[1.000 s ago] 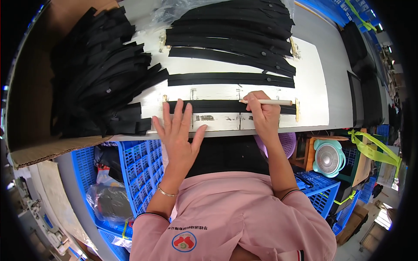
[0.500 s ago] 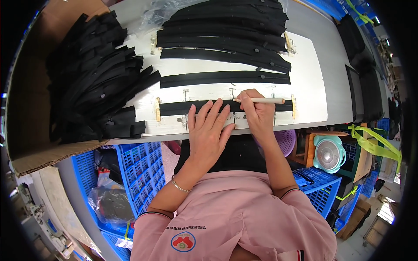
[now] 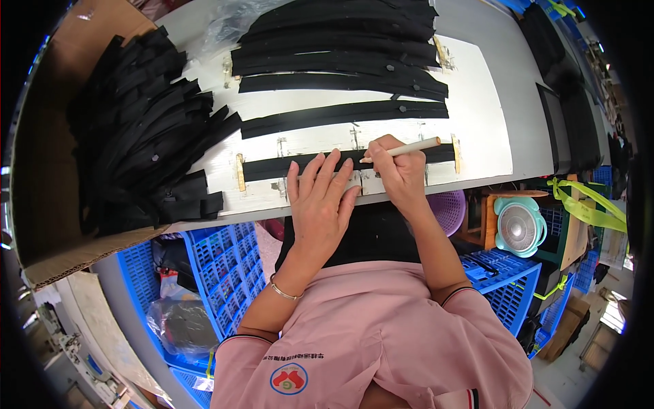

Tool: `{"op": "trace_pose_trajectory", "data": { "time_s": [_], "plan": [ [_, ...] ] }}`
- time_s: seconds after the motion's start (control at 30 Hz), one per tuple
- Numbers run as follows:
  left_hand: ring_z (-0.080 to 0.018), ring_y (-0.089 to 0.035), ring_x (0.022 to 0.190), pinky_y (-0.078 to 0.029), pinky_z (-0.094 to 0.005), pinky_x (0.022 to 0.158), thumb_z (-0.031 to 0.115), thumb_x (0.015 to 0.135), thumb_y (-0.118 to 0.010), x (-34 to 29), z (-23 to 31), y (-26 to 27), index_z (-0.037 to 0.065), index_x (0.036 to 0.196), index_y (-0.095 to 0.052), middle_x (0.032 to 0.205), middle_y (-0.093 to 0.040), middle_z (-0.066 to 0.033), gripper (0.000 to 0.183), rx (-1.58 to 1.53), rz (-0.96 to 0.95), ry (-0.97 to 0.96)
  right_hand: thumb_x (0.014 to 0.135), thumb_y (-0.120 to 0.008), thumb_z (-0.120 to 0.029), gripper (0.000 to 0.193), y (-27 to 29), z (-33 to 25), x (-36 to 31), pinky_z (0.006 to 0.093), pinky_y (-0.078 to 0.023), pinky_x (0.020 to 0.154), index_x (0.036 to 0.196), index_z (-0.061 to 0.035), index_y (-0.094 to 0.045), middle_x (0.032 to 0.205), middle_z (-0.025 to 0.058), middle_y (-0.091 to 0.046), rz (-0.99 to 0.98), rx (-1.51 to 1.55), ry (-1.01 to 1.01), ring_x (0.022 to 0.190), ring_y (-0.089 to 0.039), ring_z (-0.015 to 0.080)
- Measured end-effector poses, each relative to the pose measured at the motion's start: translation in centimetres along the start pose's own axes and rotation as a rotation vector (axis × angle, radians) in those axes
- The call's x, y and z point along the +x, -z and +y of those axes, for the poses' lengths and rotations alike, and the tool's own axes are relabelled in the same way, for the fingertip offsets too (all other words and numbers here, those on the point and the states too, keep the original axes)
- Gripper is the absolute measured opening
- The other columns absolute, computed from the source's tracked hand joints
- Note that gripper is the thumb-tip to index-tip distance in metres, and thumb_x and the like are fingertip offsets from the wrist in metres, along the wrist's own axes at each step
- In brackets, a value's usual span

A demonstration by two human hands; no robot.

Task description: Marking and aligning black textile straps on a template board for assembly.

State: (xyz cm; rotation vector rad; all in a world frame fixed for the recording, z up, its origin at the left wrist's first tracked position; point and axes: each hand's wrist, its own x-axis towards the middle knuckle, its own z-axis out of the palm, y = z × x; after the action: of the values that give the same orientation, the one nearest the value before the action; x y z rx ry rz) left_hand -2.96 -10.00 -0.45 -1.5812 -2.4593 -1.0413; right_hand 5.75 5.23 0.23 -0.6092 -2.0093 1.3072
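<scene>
A black fabric strip [image 3: 266, 168], which looks like a zipper, lies across the white board [image 3: 480, 119] near the table's front edge. Its ends reach two yellowish tape pieces, one at the left [image 3: 240, 174] and one at the right [image 3: 457, 154]. My left hand [image 3: 319, 204] rests flat on the strip, fingers stretched out and slightly apart. In my right hand [image 3: 403, 176] is a white pencil [image 3: 417, 146], pinched and tilted, its tip at the strip just right of my left fingertips. Dark marks show on the board around the strip.
More black strips [image 3: 340, 41] lie in rows farther back on the board. At the left, a cardboard box [image 3: 41, 204] holds a heap of black strips [image 3: 150, 116]. Blue plastic crates [image 3: 228, 273] stand below the table, and a turquoise fan [image 3: 520, 227] is at the right.
The view has shifted slightly, so the board sits higher and more left. The pencil leans more steeply, its tip still at the strip. My left hand stays flat on it.
</scene>
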Motion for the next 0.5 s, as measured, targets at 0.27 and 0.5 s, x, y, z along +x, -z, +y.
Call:
{"op": "trace_pose_trajectory", "data": {
  "time_s": [0.27,0.5],
  "plan": [
    [-0.0300,-0.052,0.133,-0.026,-0.0534,0.120,0.020,0.092,-0.074,-0.03,0.00,0.03,0.009,0.129,-0.070,0.142,-0.062,-0.0088,0.039,-0.001,-0.011,0.024,0.099,-0.060,-0.010,0.024,0.05,0.50,0.07,0.0297,-0.044,0.054,0.081,0.0031,-0.068,0.067,0.0079,-0.063,-0.091,-0.057,0.058,0.057,-0.057,0.0149],
    [-0.0295,-0.051,0.135,-0.026,-0.0528,0.121,0.020,0.092,-0.074,0.09,0.14,-0.16,0.010,0.130,-0.070,0.142,-0.061,-0.0079,0.039,-0.003,-0.021,0.009,0.097,-0.061,-0.007,0.022,0.74,0.38,0.05,0.0279,-0.046,0.057,0.079,0.0041,-0.065,0.070,0.0072,-0.066,-0.152,-0.050,-0.006,0.062,-0.059,0.0109]
  ]
}}
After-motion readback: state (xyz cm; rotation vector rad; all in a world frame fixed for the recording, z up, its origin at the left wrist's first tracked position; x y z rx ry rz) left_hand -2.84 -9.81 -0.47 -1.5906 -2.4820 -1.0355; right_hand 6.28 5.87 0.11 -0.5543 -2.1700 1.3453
